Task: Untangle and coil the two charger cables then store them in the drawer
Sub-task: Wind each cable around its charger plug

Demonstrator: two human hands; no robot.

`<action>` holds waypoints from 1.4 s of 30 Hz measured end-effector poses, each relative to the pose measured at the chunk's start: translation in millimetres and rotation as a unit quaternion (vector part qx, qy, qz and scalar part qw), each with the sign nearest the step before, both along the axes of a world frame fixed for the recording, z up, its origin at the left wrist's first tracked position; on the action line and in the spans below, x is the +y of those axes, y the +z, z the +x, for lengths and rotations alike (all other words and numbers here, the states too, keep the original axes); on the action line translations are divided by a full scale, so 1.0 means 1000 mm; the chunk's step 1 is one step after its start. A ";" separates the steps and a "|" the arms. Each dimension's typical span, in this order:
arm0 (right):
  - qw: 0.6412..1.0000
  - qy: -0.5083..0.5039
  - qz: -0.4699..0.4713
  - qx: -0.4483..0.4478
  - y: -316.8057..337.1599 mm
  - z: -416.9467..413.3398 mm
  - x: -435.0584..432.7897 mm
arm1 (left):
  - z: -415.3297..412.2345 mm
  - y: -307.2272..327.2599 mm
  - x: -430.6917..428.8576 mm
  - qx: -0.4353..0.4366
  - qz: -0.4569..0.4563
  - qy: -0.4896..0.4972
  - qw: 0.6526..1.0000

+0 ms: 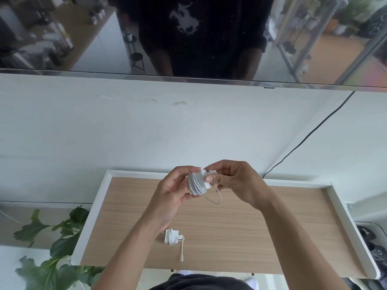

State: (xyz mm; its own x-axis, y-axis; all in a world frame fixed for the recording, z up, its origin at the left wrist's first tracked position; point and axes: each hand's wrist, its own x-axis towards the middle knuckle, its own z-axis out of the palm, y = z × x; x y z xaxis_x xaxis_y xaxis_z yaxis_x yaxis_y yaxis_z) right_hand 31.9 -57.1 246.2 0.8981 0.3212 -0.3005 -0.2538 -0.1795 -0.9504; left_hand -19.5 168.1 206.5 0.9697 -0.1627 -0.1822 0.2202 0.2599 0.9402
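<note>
My left hand [171, 191] was wrapped around the second charger [198, 183], gripping its white block with the cable wound in tight turns around it, and held it up above the far part of the tabletop [251, 227]. My right hand [234, 181] was pinched on the free end of that same cable, thumb pressed against the block, with one short loose loop [215, 197] hanging below the bundle. I judged that this loop was the last slack left to tuck or wrap. Nearer to me, well apart from my hands, the first charger [172, 237] lay on the wood with its cable already coiled around it and only a short tail with the connector [181, 258] trailing toward the front edge. So the untangling looked finished, one coil was done and the other nearly so. What remained, as far as I could judge, was securing the end, picking up both bundles and putting them away. I could not see the drawer from this view, open or closed. A leafy plant [62, 237] stood off to my left beside the table.
</note>
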 end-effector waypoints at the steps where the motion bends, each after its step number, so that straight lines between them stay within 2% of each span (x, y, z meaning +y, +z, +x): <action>1: 1.000 0.002 0.002 0.008 -0.001 0.000 0.000 | 0.000 0.000 0.001 0.005 -0.002 -0.006 1.000; 8: 0.999 0.036 -0.005 0.031 -0.002 -0.001 -0.006 | 0.001 -0.005 0.002 0.022 0.025 -0.004 0.999; 12: 0.999 0.038 -0.019 0.025 0.002 0.001 -0.007 | -0.001 -0.004 0.001 -0.001 0.080 0.007 0.997; 18: 0.999 0.024 0.022 0.031 0.003 -0.004 -0.006 | 0.005 -0.002 0.003 -0.059 0.174 0.018 0.983; 25: 0.996 -0.073 -0.015 0.052 -0.005 0.000 0.002 | 0.005 -0.003 0.000 -0.097 0.253 0.022 0.962; 27: 0.995 -0.087 -0.048 0.023 -0.007 0.002 0.003 | 0.007 -0.008 0.000 -0.087 0.267 0.027 0.959; 29: 0.994 -0.100 -0.050 0.003 -0.006 0.005 0.002 | 0.007 -0.012 0.000 -0.067 0.263 0.024 0.962; 32: 0.993 -0.116 0.027 0.002 0.002 0.008 -0.001 | 0.005 -0.015 0.001 -0.035 0.232 -0.001 0.972; 37: 0.993 -0.096 0.051 -0.039 0.009 0.006 -0.002 | 0.002 -0.016 0.000 0.014 0.174 -0.018 0.985; 42: 0.992 -0.099 0.069 -0.038 0.010 0.007 0.005 | 0.003 -0.014 -0.003 0.051 0.147 -0.065 0.986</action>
State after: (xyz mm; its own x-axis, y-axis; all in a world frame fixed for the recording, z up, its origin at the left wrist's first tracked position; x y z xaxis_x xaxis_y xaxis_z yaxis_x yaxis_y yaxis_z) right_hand 38.5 -52.5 256.6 0.9662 0.1689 -0.1947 -0.1977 0.0006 -0.9803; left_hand -16.7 164.9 192.1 0.9181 -0.2104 -0.3359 0.3315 -0.0570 0.9417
